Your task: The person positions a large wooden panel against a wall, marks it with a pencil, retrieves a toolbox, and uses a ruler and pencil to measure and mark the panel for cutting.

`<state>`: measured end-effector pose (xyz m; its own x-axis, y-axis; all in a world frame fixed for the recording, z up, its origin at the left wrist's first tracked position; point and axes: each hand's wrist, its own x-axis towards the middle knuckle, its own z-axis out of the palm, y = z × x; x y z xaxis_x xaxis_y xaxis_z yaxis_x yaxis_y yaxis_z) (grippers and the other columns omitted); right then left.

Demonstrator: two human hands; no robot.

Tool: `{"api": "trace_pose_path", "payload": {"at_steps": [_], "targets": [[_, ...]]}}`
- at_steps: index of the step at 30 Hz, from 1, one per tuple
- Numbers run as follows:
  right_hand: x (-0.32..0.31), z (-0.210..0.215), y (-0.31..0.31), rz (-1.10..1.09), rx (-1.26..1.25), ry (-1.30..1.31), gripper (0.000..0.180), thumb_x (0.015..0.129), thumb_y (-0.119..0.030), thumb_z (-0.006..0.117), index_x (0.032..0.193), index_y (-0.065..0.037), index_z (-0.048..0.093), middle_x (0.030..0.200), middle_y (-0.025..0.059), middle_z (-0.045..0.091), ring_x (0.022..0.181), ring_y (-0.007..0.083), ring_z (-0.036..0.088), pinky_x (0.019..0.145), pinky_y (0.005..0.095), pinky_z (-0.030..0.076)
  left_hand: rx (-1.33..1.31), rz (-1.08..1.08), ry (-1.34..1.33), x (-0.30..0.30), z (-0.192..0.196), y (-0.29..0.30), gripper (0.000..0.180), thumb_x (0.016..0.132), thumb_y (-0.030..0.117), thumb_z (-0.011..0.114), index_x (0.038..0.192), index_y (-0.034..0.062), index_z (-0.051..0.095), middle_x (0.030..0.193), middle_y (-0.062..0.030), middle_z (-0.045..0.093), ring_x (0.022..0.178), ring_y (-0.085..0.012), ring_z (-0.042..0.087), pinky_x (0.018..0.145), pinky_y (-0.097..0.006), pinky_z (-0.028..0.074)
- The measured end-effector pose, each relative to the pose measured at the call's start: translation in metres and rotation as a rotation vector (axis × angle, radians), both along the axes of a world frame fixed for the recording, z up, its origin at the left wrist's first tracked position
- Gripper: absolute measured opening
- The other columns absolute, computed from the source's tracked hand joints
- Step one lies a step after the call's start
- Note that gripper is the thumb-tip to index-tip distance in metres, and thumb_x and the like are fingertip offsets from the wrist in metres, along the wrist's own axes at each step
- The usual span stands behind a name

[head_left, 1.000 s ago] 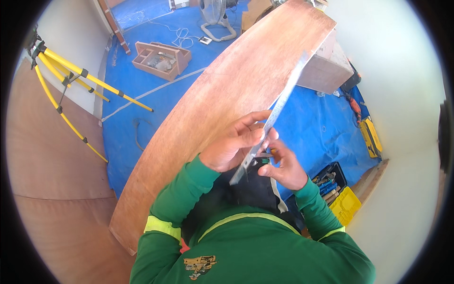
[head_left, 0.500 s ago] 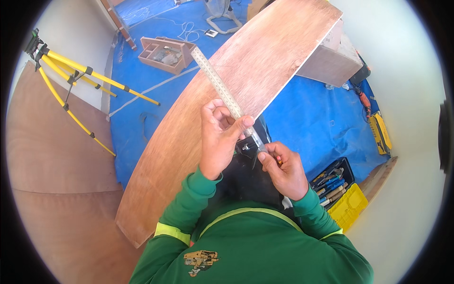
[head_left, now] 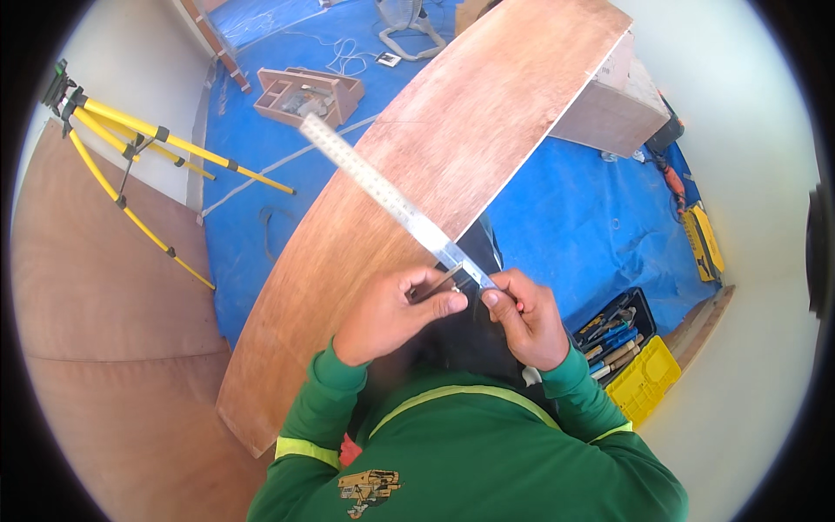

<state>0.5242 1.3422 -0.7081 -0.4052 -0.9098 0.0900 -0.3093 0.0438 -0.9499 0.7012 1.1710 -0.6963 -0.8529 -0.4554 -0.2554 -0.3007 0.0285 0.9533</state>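
Note:
A long graduated metal rule (head_left: pixel 374 187) slants over the plywood board (head_left: pixel 487 113), its far end past the board's left edge. My right hand (head_left: pixel 531 320) pinches the rule's near end between thumb and fingers. Close beside it, my left hand (head_left: pixel 396 315) is closed on a thin, dark fitting (head_left: pixel 439 284) that meets the rule near that end. A small knob shows by my left thumb; the fingers partly hide the fitting. Whether the rule touches the board I cannot tell.
Blue sheeting (head_left: pixel 574 217) covers the floor. Right of me lies an open toolbox (head_left: pixel 644 378) with hand tools. A wooden tray (head_left: pixel 352 91), yellow tripod (head_left: pixel 148 130), fan (head_left: pixel 404 30) and wooden box (head_left: pixel 617 117) stand around the board. A yellow case (head_left: pixel 700 244) is by the wall.
The rule's far end has swung left and nearer. My left hand has let go of the blade and moved down-left to the dark fitting. My right hand keeps its hold.

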Motion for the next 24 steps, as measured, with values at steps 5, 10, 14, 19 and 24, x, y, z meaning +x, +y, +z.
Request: {"api": "trace_pose_path", "payload": {"at_steps": [5,10,14,19,24], "targets": [[-0.001,0.004,0.015,0.08,0.016,0.003,0.013,0.111,-0.014,0.065,0.111,-0.002,0.069,0.071,0.0069,0.06,0.061,0.014,0.055,0.059,0.0323,0.046,0.137,0.037,0.047,0.01,-0.012,0.027,0.031,0.106,0.022,0.079,0.125,-0.0022,0.073,0.1,0.0013,0.069,0.087,-0.0052,0.059,0.077,-0.025,0.05],[0.006,-0.004,0.021,0.089,0.016,-0.085,0.014,0.112,-0.014,0.063,0.112,-0.001,0.069,0.072,0.0049,0.061,0.062,0.0125,0.055,0.059,0.0318,0.046,0.243,0.079,0.262,0.011,-0.029,0.04,0.031,0.109,0.025,0.074,0.123,-0.0026,0.071,0.099,-0.0012,0.07,0.086,-0.0064,0.062,0.077,-0.026,0.052],[0.001,-0.003,0.021,0.079,0.003,-0.25,0.017,0.114,-0.017,0.062,0.112,-0.001,0.069,0.072,0.0017,0.061,0.066,0.0085,0.054,0.061,0.0288,0.045,0.226,0.056,0.257,0.005,-0.023,0.041,0.031,0.112,0.025,0.069,0.126,-0.0027,0.069,0.099,-0.0021,0.07,0.086,-0.0089,0.066,0.076,-0.026,0.054],[-0.009,0.0,0.017,0.053,0.026,-0.266,0.02,0.115,-0.019,0.06,0.111,-0.001,0.068,0.073,0.0007,0.06,0.069,0.0069,0.053,0.063,0.0269,0.043,0.231,0.003,0.208,-0.01,-0.014,0.032,0.031,0.115,0.028,0.063,0.125,-0.0008,0.069,0.103,-0.0033,0.07,0.088,-0.0112,0.068,0.077,-0.027,0.055],[-0.014,-0.001,0.015,0.04,0.014,-0.231,0.02,0.115,-0.019,0.061,0.111,-0.001,0.068,0.073,0.0012,0.059,0.068,0.0079,0.053,0.062,0.0278,0.044,0.39,-0.037,0.157,-0.015,-0.011,0.019,0.033,0.113,0.03,0.066,0.125,-0.0005,0.071,0.099,-0.0016,0.071,0.089,-0.0092,0.067,0.08,-0.028,0.055]]}}
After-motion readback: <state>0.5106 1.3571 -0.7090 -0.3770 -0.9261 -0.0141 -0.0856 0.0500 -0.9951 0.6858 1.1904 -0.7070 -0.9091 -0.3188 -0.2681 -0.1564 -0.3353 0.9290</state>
